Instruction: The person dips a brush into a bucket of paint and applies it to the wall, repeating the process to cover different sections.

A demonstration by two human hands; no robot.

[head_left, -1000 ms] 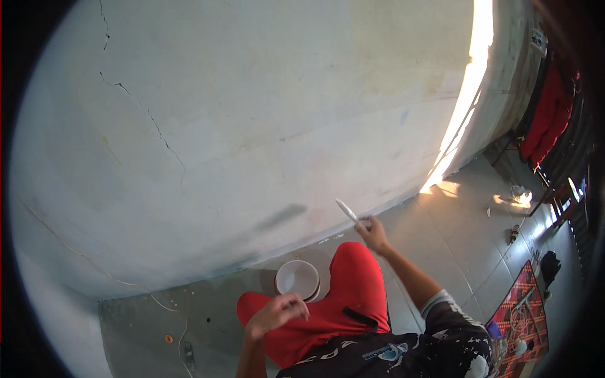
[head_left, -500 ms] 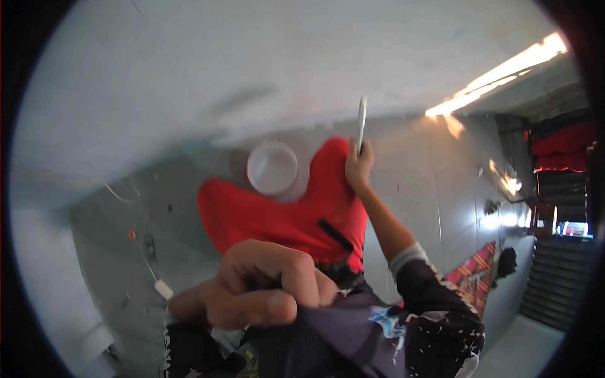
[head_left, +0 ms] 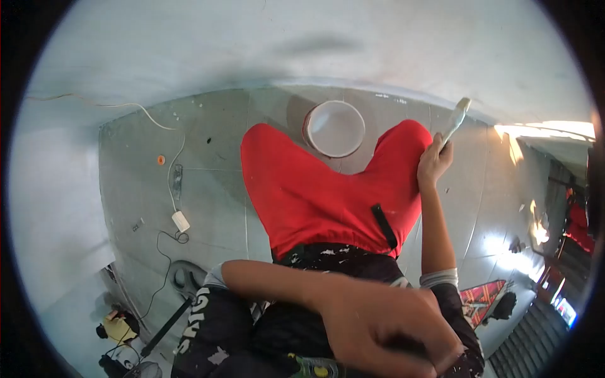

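Note:
My right hand point(head_left: 435, 160), resting by my right knee, is closed around the handle of a paintbrush point(head_left: 455, 123). The brush points up and away, its pale head near the wall. Across the front of my dark shirt lies my left hand point(head_left: 397, 331), fingers curled in; whatever they may hold is hidden. Between the knees of my red trousers point(head_left: 315, 195) a white bucket point(head_left: 335, 129) stands on the floor, with whitish content or a pale inside. Neither hand touches it.
A pale wall point(head_left: 252, 44) curves across the front. On the tiled floor to the left lie a white power adapter point(head_left: 181, 221) with its cable and a small orange ring point(head_left: 161, 160). A checked cloth point(head_left: 482, 299) is at right, and a fan-like object point(head_left: 184, 277) at lower left.
My left hand, pinching the shirt front before, has swung right across my chest. The view has shifted left and down, showing more floor. The brush stays in my right hand, now tilted right.

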